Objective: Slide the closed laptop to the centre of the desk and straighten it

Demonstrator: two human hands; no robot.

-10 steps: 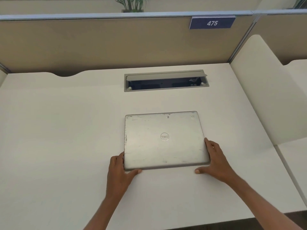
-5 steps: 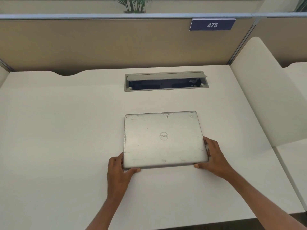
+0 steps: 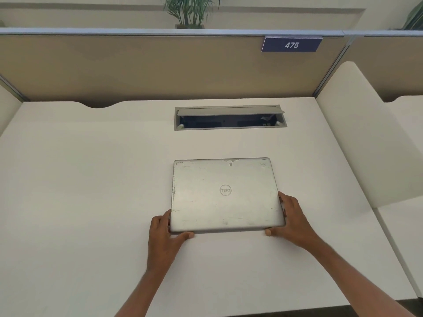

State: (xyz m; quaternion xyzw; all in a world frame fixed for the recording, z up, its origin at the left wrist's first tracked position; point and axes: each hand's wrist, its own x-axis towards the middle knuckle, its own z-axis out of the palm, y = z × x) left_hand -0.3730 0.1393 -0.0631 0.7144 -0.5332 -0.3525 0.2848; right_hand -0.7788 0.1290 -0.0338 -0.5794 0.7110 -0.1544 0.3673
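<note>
Two hands, left hand (image 3: 163,234) and right hand (image 3: 291,219), fingers pinching closed Dell laptop's (image 3: 225,194) near corners, mid-table (image 3: 91,179); straightening step, slight clockwise nudge probably next.

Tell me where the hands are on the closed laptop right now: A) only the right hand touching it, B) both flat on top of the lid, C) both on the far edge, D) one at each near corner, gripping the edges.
D: the left hand and right hand each clasp a near corner of the laptop.
</note>
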